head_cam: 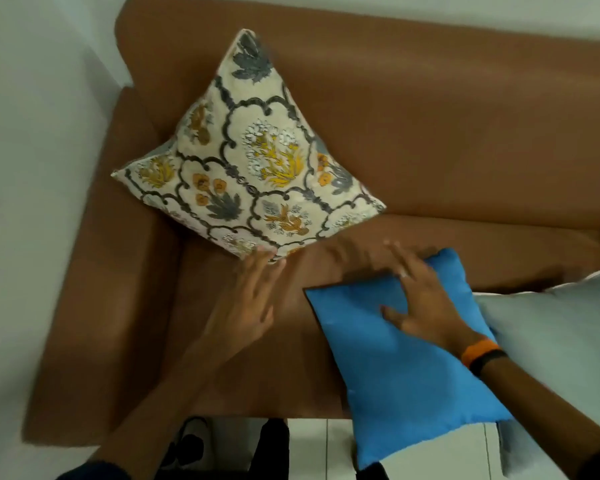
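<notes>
Head view: cream floral square cushion (246, 157) propped on corner against brown sofa (465, 133) back, upper left; looks placed. Open-grip left hand (246, 306) fingertips touch its lower corner. Open-grip right hand (426, 303) flat on plain blue cushion (406, 358), lower right; probably still to arrange.

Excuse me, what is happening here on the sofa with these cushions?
A person is arranging cushions on a brown sofa. The right hand lies flat, fingers spread, on a blue cushion that rests on the seat and hangs over its front edge. The left hand stretches with straight fingers to the lower corner of a floral cushion, which stands on that corner and leans against the backrest. Blur hides whether the fingers touch it. A pale grey cushion lies to the right of the blue one.
</notes>
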The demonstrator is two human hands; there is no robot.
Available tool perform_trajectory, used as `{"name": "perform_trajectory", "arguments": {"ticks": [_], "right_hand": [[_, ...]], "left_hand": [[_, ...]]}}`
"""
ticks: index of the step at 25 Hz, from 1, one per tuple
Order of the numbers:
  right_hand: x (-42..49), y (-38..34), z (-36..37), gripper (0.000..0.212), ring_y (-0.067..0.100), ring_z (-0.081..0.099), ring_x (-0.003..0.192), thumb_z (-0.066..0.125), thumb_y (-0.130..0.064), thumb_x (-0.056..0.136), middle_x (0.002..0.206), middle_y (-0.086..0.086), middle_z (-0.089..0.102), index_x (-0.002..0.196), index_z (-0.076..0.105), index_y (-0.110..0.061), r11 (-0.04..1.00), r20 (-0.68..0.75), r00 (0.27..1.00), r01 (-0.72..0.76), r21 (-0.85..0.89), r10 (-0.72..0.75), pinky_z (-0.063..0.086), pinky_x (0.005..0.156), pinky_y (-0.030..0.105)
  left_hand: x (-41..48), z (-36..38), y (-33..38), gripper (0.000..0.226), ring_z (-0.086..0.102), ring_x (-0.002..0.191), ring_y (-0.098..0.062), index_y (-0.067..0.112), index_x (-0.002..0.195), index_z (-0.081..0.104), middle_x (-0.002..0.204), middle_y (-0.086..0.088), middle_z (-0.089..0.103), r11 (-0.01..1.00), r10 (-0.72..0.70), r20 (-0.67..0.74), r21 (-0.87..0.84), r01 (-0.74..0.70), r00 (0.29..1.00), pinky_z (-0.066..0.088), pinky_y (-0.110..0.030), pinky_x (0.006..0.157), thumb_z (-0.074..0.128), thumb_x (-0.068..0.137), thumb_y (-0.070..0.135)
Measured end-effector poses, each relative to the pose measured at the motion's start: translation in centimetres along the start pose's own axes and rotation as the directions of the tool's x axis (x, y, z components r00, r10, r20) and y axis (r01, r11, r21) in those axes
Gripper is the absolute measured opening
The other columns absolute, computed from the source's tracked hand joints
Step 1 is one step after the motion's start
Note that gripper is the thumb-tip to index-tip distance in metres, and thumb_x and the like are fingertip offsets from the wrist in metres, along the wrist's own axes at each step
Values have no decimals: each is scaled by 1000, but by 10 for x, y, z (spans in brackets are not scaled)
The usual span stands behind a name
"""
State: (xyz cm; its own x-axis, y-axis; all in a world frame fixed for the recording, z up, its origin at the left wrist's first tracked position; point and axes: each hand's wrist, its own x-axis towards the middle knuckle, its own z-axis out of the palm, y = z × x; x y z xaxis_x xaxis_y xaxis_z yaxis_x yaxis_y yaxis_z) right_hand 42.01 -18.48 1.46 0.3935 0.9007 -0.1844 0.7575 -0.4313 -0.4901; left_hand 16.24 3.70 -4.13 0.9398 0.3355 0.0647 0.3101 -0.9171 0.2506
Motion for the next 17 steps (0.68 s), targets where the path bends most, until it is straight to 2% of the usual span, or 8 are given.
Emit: {"name": "perform_trajectory", "arguments": {"ticks": [2, 5, 7, 9, 12, 14, 17], "right_hand": [[-75, 31, 24, 96, 34, 29, 152, 81, -37, 69, 166, 11, 28, 153, 37, -24, 993, 73, 997, 31, -116, -23, 39, 113, 60], [-178, 93, 55, 118, 26, 15, 158, 79, -52, 60, 172, 3, 14, 160, 19, -33, 961, 248, 968, 44, -272, 26, 25, 120, 56], [-215, 132, 72, 126, 28, 12, 159, 82, -57, 57, 172, 5, 14, 161, 17, -32, 938, 306, 949, 37, -345, 75, 22, 121, 61], [-222, 163, 86, 127, 31, 14, 158, 84, -55, 57, 171, 8, 19, 161, 17, -29, 921, 297, 951, 38, -387, 85, 21, 120, 67], [-203, 195, 111, 117, 32, 27, 155, 84, -58, 62, 167, 10, 30, 159, 28, -27, 934, 269, 962, 55, -354, 45, 25, 119, 69], [-198, 200, 124, 100, 30, 39, 149, 83, -54, 68, 162, 9, 41, 154, 40, -26, 949, 205, 978, 41, -314, 26, 31, 116, 65], [-197, 204, 118, 71, 24, 61, 131, 84, -37, 75, 145, 5, 62, 139, 61, -19, 971, 46, 998, 62, -231, -53, 38, 113, 52]], "left_hand": [[-28, 34, 41, 97, 20, 156, -33, 16, 160, 27, 166, -14, 28, 989, 125, 157, 60, -135, 980, 29, -55, 123, 71, 73, 16], [-47, 89, 100, 93, 18, 156, -32, 20, 161, 20, 168, -10, 24, 953, 237, 275, 121, -278, 932, 31, -53, 121, 59, 78, 9], [-47, 117, 123, 92, 24, 154, -32, 21, 161, 19, 167, -10, 26, 941, 237, 328, 158, -301, 914, 37, -52, 119, 65, 82, 13], [-44, 142, 139, 99, 25, 153, -33, 19, 161, 17, 167, -11, 26, 954, 160, 339, 187, -234, 927, 38, -52, 119, 74, 79, 27], [-42, 182, 165, 101, 24, 155, -31, 15, 160, 21, 167, -11, 25, 992, 18, 249, 118, -48, 968, 28, -58, 121, 72, 79, 46], [-36, 192, 176, 86, 36, 149, -31, 9, 154, 36, 160, -12, 40, 998, -33, 153, 66, 23, 988, 32, -58, 118, 70, 81, 41], [-17, 172, 178, 57, 65, 123, -33, 2, 130, 64, 132, -14, 67, 998, 20, 56, 57, -23, 998, 40, -51, 109, 63, 79, 28]]}}
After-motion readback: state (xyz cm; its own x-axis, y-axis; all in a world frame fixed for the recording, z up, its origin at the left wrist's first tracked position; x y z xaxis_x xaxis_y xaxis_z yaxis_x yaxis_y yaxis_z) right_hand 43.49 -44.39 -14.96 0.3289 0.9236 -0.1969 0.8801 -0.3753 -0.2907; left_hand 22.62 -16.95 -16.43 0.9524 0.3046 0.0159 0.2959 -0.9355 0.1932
